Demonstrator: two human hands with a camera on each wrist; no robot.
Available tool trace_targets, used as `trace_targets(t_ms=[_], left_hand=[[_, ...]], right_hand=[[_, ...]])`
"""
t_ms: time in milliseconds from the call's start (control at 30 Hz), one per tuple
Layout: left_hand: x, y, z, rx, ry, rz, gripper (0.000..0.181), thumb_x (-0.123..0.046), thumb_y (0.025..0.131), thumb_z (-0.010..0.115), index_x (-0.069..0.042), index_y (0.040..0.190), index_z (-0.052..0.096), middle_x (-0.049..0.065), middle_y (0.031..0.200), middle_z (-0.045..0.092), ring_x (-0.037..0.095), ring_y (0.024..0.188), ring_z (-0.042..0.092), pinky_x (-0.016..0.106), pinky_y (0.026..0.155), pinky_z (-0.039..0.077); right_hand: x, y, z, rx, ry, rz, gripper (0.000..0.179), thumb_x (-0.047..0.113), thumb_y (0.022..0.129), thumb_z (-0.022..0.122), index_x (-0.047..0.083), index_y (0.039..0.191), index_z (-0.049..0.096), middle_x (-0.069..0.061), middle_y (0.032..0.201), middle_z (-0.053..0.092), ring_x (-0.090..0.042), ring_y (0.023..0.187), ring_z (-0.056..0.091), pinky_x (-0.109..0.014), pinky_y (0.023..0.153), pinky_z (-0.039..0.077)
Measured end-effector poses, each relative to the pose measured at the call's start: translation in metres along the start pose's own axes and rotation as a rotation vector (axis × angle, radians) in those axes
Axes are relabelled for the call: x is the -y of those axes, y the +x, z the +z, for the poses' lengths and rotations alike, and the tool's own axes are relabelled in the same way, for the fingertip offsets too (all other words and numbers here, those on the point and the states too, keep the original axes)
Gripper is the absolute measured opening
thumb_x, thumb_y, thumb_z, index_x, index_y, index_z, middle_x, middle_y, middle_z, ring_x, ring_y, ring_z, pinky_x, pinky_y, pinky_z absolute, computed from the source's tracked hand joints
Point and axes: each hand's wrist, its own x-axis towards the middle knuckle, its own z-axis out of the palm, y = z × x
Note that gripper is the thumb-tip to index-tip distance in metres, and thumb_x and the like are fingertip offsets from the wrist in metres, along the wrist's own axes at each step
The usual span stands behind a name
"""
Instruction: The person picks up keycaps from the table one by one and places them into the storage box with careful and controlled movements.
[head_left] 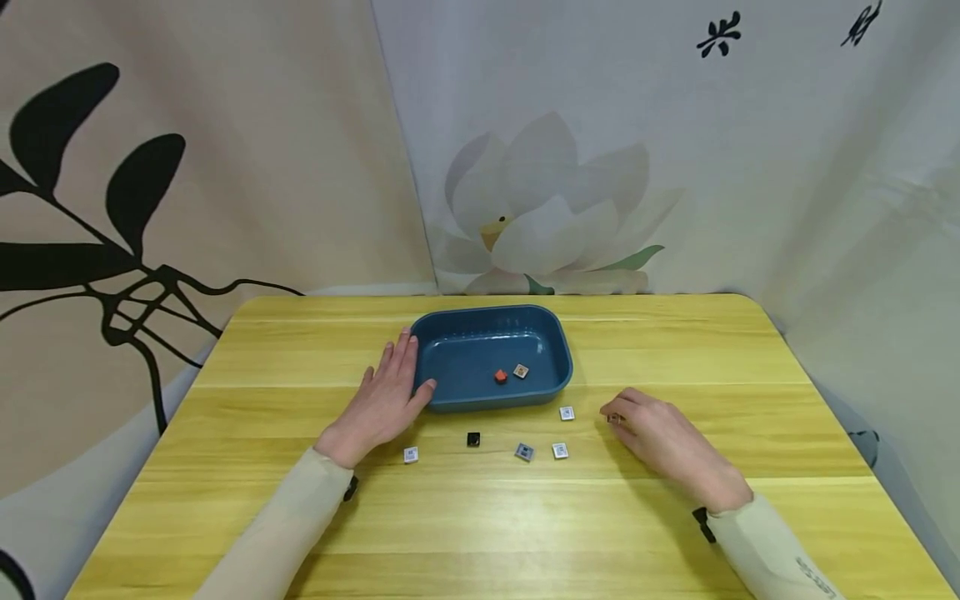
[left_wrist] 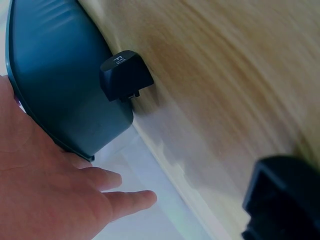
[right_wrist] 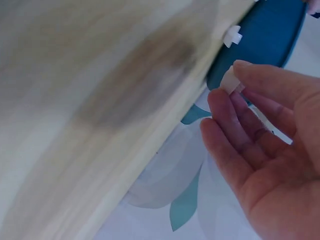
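Observation:
My left hand (head_left: 378, 408) lies against the left end of a blue tray (head_left: 461, 346), fingers straight along the outer wall and thumb at the front rim. Right of the tray, my right hand (head_left: 667, 437) pinches a small pale keycap (right_wrist: 230, 81) between thumb and fingertips. Inside the tray are a red keycap (head_left: 501, 377) and a pale one with a brownish top (head_left: 521, 371). In front of it, a black keycap (head_left: 473, 439), a grey keycap (head_left: 524, 452) and several white keycaps (head_left: 560, 451) lie scattered on the table.
The wooden table (head_left: 480, 533) ends at the back against a hanging cloth (head_left: 315, 150) printed with leaves and a flower. One white keycap (head_left: 411, 455) lies close to the left wrist. Another white keycap (head_left: 567, 413) is by the tray's front right corner.

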Motion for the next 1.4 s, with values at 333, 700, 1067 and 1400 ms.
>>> trace_targets(t_ms=[333, 700, 1067, 1400], left_hand=[[0.0, 0.0, 0.0, 0.0, 0.001, -0.001, 0.082, -0.05, 0.11, 0.036, 0.0, 0.164, 0.001, 0.012, 0.173, -0.011, 0.044, 0.157, 0.004, 0.072, 0.117, 0.018], [0.001, 0.001, 0.001, -0.005, -0.002, -0.002, 0.082, -0.049, 0.11, 0.037, 0.001, 0.164, 0.002, 0.013, 0.173, -0.01, 0.042, 0.157, 0.005, 0.072, 0.117, 0.018], [0.001, 0.001, 0.002, -0.007, -0.006, -0.003, 0.082, -0.048, 0.11, 0.039, 0.001, 0.164, 0.003, 0.014, 0.173, -0.009, 0.042, 0.158, 0.005, 0.072, 0.117, 0.018], [0.001, -0.001, 0.002, -0.011, -0.005, 0.001, 0.082, -0.05, 0.11, 0.037, 0.001, 0.164, 0.002, 0.014, 0.173, -0.008, 0.042, 0.157, 0.006, 0.072, 0.117, 0.019]], right_hand=[[0.005, 0.009, -0.006, -0.1, 0.031, -0.024, 0.02, -0.001, 0.086, 0.081, 0.005, 0.105, 0.077, -0.003, 0.102, 0.07, -0.017, 0.086, 0.071, -0.035, 0.072, 0.06], [0.016, 0.023, -0.014, -0.142, 0.057, -0.005, 0.019, 0.005, 0.09, 0.08, 0.008, 0.109, 0.077, -0.001, 0.105, 0.069, -0.016, 0.087, 0.069, -0.033, 0.072, 0.06], [0.033, 0.053, -0.02, -0.187, 0.112, -0.036, 0.023, 0.006, 0.09, 0.081, 0.007, 0.112, 0.076, -0.002, 0.106, 0.07, -0.015, 0.088, 0.068, -0.033, 0.071, 0.058], [0.046, 0.08, -0.021, -0.177, 0.195, -0.033, 0.023, 0.011, 0.094, 0.078, 0.007, 0.117, 0.076, -0.003, 0.109, 0.07, -0.015, 0.088, 0.067, -0.03, 0.07, 0.056]])
